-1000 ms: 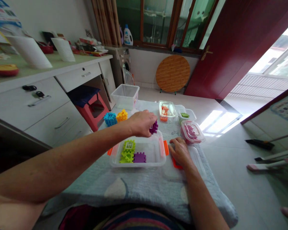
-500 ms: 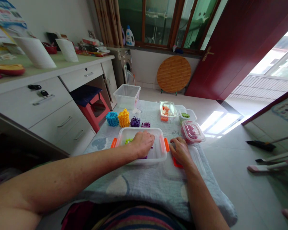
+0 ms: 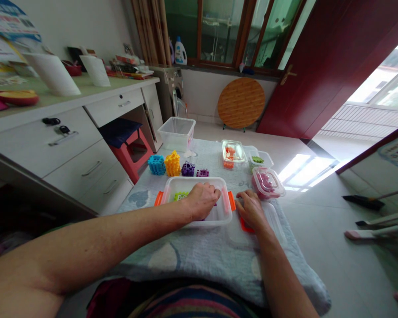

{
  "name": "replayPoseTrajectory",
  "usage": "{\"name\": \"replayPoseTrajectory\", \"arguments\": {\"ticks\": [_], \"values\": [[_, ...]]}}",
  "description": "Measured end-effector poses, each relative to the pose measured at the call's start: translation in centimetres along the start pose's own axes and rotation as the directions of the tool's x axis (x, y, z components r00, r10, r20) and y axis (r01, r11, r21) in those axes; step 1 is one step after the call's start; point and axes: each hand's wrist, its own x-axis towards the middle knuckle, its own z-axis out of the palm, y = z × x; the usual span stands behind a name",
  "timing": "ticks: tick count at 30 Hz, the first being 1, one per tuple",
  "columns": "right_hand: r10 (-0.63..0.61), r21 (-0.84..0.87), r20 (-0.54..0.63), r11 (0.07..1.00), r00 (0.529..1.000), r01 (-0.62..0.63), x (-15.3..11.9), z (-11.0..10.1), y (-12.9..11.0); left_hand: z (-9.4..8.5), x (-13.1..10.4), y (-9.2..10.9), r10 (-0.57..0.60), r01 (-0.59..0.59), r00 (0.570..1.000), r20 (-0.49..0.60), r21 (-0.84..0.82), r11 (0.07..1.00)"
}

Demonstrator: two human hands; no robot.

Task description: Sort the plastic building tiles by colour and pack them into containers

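A clear plastic box [image 3: 223,216] with orange side latches stands on the cloth-covered table. My left hand [image 3: 204,201] reaches down into it, fingers curled. Purple bits of a toothed plastic piece [image 3: 215,204] peek out by those fingers; the hand hides most of it. Left of the hand, a lime green toothed piece [image 3: 181,195] lies inside the box. My right hand [image 3: 251,207] rests, loosely bent with thumb and fingers apart, on a clear lid [image 3: 275,227] with an orange part [image 3: 247,226] under the palm.
Behind the box are a blue block [image 3: 157,164], a yellow block [image 3: 172,163], a dark purple block [image 3: 188,168] and a flat purple piece [image 3: 203,172]. An open clear bin [image 3: 177,132] stands farther back. Small tubs with orange [image 3: 234,152], green [image 3: 258,160] and pink pieces [image 3: 268,182] sit right.
My left hand has shifted slightly right inside the box, and the purple piece has moved with it. More of the lime green piece shows. My right hand has stayed on the lid.
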Motion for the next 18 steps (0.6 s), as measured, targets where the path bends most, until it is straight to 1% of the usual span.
{"name": "replayPoseTrajectory", "arguments": {"ticks": [3, 7, 13, 15, 18], "values": [[-0.001, -0.003, -0.004, 1.0, 1.0, 0.001, 0.0, 0.0, 0.0, 0.3, 0.3, 0.0, 0.038, -0.037, 0.999, -0.015, 0.022, 0.999], [0.001, -0.01, -0.003, 1.0, 1.0, -0.001, 0.0, 0.0, 0.0, 0.5, 0.3, -0.1, 0.036, -0.036, 0.999, 0.017, 0.036, 0.999], [-0.002, -0.008, -0.011, 1.0, 1.0, 0.002, 0.0, 0.2, 0.1, 0.3, -0.1, -0.2, 0.042, -0.043, 0.999, 0.023, 0.044, 0.998], [0.001, -0.008, -0.012, 1.0, 1.0, -0.001, 0.0, 0.2, 0.2, 0.4, -0.1, -0.5, 0.067, -0.067, 0.998, 0.009, 0.039, 0.997], [0.003, -0.007, -0.008, 1.0, 1.0, -0.003, 0.0, 0.2, 0.1, 0.6, 0.1, -1.2, 0.146, -0.146, 0.989, 0.017, 0.002, 0.989]]}}
